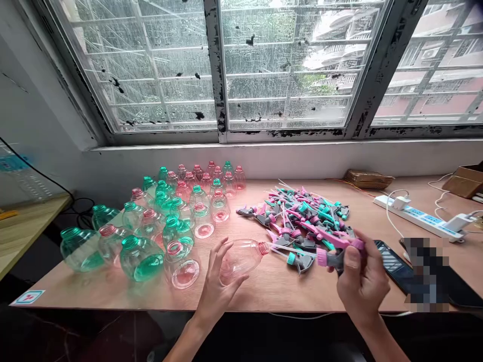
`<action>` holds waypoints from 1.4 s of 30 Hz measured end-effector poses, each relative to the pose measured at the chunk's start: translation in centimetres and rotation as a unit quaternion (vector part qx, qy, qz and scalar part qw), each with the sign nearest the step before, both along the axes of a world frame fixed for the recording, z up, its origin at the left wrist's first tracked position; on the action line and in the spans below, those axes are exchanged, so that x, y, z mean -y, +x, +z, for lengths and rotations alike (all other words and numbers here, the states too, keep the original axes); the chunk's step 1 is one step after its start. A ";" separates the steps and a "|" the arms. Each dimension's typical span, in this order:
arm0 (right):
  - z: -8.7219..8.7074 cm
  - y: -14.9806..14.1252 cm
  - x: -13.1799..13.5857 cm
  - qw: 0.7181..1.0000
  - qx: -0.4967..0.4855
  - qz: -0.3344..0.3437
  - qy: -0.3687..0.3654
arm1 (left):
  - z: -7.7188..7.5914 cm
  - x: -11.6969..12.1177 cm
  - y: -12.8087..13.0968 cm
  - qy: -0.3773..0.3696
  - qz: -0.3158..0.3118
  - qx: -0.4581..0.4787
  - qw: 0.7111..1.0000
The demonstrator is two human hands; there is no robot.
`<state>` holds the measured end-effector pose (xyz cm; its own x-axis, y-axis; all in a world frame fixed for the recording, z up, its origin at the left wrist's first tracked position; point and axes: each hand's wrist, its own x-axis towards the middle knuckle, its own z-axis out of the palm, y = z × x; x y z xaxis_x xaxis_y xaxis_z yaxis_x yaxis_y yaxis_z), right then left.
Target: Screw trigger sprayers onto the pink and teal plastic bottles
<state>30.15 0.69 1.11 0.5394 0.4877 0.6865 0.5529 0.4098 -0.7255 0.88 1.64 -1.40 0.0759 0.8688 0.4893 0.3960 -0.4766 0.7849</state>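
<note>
My left hand point(218, 274) is wrapped around a clear pink bottle point(241, 257), tilted on its side with its open neck pointing right. In my right hand point(362, 281) is a pink and grey spray trigger head point(334, 256), held by its body. Its thin white tube points left, and the tip is at the bottle's mouth; whether it is inside I cannot tell. Beyond my hands lies a pile of pink, teal and grey spray trigger heads point(302, 216). To the left stand several clear pink and green bottles point(142, 257) without tops.
A white power strip point(418, 217) with plugs lies at the right, near two dark phone-like devices point(392, 264). A brown pouch point(368, 179) and a cardboard box point(466, 185) sit toward the back right. The window point(287, 65) rises behind the wooden table point(287, 296).
</note>
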 end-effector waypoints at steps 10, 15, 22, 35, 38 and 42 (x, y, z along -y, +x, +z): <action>-0.6 -0.6 -0.1 0.972 -0.084 0.209 -0.069 | 0.4 0.6 0.4 -0.001 -0.026 -0.078 0.997; -1.8 -4.5 -0.7 0.876 -0.191 0.406 -0.180 | -0.6 0.1 0.3 -0.021 -0.052 -0.031 0.998; -3.4 -6.3 -1.1 0.809 -0.202 0.498 -0.238 | -0.3 -0.9 -0.1 -0.181 -0.092 0.159 0.966; -3.2 -5.7 -0.8 0.796 -0.270 0.498 -0.214 | -0.2 -1.0 -0.1 -0.222 -0.097 0.190 0.951; -3.5 -5.6 -0.8 0.797 -0.269 0.501 -0.202 | 0.0 -0.7 -0.1 -0.222 -0.105 0.197 0.949; -4.1 -5.7 -0.7 0.794 -0.268 0.508 -0.200 | 0.7 -0.4 -0.5 -0.232 -0.108 0.219 0.941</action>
